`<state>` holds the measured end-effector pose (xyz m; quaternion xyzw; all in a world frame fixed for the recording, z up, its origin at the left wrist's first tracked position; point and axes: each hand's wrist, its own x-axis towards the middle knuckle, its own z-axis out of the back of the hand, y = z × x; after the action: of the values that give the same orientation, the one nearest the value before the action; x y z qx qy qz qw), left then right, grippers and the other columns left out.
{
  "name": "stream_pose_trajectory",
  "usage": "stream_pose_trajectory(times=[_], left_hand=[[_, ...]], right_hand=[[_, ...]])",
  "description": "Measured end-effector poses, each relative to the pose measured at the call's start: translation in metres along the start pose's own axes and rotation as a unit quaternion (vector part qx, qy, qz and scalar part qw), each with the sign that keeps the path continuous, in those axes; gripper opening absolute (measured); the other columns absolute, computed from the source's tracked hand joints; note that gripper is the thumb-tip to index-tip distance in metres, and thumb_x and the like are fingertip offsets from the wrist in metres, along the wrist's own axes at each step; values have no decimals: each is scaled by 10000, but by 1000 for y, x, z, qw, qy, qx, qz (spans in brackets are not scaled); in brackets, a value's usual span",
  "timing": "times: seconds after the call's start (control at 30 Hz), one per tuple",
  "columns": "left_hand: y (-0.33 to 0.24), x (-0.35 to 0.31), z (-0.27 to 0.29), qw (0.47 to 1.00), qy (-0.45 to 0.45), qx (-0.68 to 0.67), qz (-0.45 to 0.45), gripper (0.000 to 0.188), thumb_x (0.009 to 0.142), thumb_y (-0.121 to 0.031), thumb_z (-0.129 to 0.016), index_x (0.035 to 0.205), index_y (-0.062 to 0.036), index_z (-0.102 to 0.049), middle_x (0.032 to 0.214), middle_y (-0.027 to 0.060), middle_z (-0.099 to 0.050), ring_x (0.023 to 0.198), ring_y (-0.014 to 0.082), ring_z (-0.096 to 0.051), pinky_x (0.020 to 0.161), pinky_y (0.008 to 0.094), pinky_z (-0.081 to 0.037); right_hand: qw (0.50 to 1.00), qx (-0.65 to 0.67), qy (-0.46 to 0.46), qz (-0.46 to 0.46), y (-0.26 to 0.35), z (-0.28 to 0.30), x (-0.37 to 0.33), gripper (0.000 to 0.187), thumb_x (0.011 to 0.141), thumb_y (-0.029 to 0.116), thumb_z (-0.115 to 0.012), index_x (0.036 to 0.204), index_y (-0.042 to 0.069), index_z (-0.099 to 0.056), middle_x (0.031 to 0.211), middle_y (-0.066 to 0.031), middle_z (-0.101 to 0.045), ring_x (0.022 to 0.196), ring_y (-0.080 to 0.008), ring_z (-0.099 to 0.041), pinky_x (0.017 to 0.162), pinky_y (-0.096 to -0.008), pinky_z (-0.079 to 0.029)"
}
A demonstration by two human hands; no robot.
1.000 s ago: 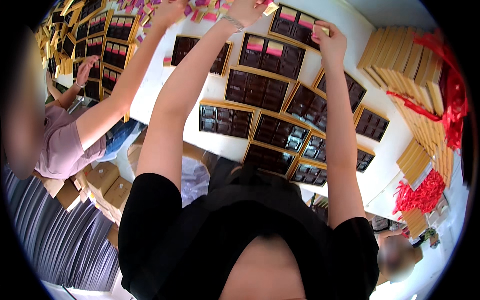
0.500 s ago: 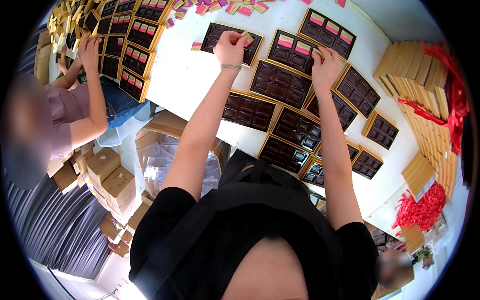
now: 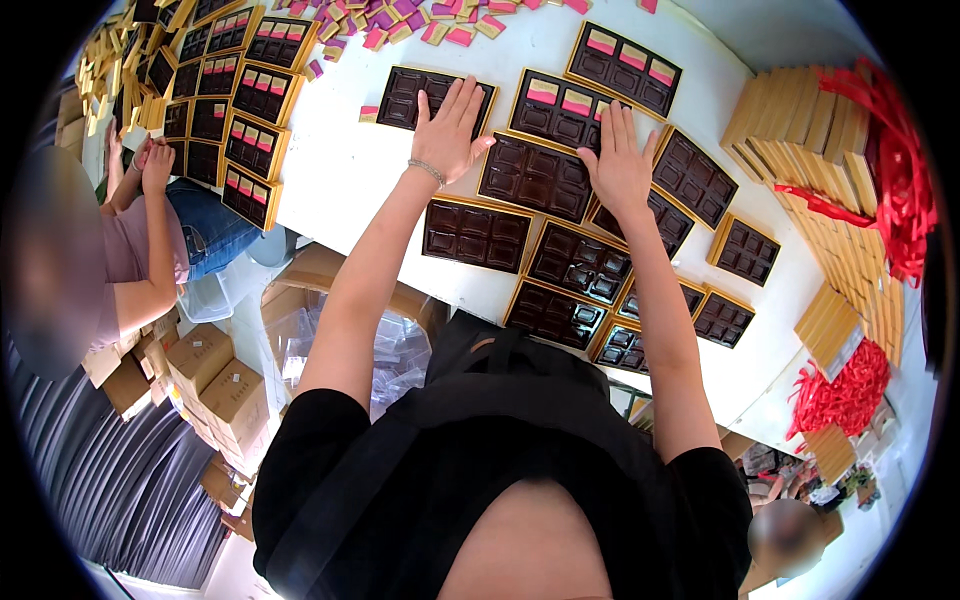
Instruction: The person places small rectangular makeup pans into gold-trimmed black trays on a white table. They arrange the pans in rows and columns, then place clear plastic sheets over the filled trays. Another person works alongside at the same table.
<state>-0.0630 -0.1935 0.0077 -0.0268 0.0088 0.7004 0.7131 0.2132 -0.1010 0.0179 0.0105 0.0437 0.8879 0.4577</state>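
Note:
My left hand [image 3: 450, 135] lies flat with fingers stretched over the right part of a dark brown, gold-edged compartment tray [image 3: 400, 100]. No coloured piece shows on that tray; whatever is under the hand is hidden. My right hand [image 3: 620, 170] is open too, its fingertips at the right end of a second dark tray [image 3: 540, 118]. Two pink-and-gold pieces [image 3: 577, 103] show plainly along that tray's top row, and a third is partly covered by my fingertips. Beyond it, another tray [image 3: 650, 92] carries three such pieces. A loose pink-and-gold piece [image 3: 369, 114] lies beside the left tray.
Several bare dark trays [image 3: 475, 235] spread toward me on the white table [image 3: 340, 175]. Loose pink and purple pieces [image 3: 400, 20] cover the far side. Gold-edged stacks [image 3: 800, 140] and red ribbon [image 3: 905, 220] stand at right. A co-worker [image 3: 140, 220] sits at left near filled trays [image 3: 255, 145].
Half a second ago both hands pinched small gold-topped pieces above the trays. Now the fingers of both are straightened and laid flat. The co-worker's raised hand has come down toward their body.

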Motion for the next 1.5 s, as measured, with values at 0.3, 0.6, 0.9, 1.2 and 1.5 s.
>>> stream_pose_trajectory(times=[0.3, 0.6, 0.9, 1.2, 1.5], left_hand=[[14, 88, 22, 968, -163, -152, 116, 500, 910, -270, -559, 1362, -82, -457, 1410, 83, -475, 1314, 252, -438, 1073, 628, -226], [63, 210, -4, 979, -131, -157, 3, 517, 753, -159, -725, 1250, -183, -588, 1264, 40, -576, 1106, 237, -574, 912, 423, -473], [94, 132, 18, 934, -222, -280, 18, 531, 647, -66, -816, 1151, -140, -668, 1159, 86, -533, 1008, 246, -580, 843, 345, -523], [153, 24, 32, 973, 9, -229, 36, 413, 677, -87, -798, 1076, -161, -718, 1098, 38, -605, 1072, 254, -529, 970, 349, -454], [129, -3, 30, 966, -36, -254, 3, 610, 743, -102, -750, 1312, -104, -531, 1331, 72, -499, 1246, 287, -448, 1030, 376, -416]], right_hand=[[970, 216, -110, 26, 5, 18, 106, 346, 844, 75, -617, 1186, 36, -579, 1192, -136, -600, 1073, -341, -578, 893, -401, -481], [969, 136, -171, 115, 34, -33, 255, 310, 776, 46, -631, 1086, 59, -629, 1032, -126, -632, 998, -317, -585, 869, -405, -486], [662, 732, 56, -152, 29, -6, 208, 313, 876, -10, -594, 1184, 34, -628, 1032, -110, -623, 986, -165, -602, 835, -335, -596], [932, 323, 40, 160, 121, 19, 162, 240, 771, -10, -625, 909, 148, -741, 953, -20, -654, 902, -202, -616, 727, -319, -508], [898, 236, -21, 370, 164, 29, 152, 360, 750, -55, -591, 1082, 71, -653, 1135, -53, -617, 1131, -255, -547, 895, -353, -498]])
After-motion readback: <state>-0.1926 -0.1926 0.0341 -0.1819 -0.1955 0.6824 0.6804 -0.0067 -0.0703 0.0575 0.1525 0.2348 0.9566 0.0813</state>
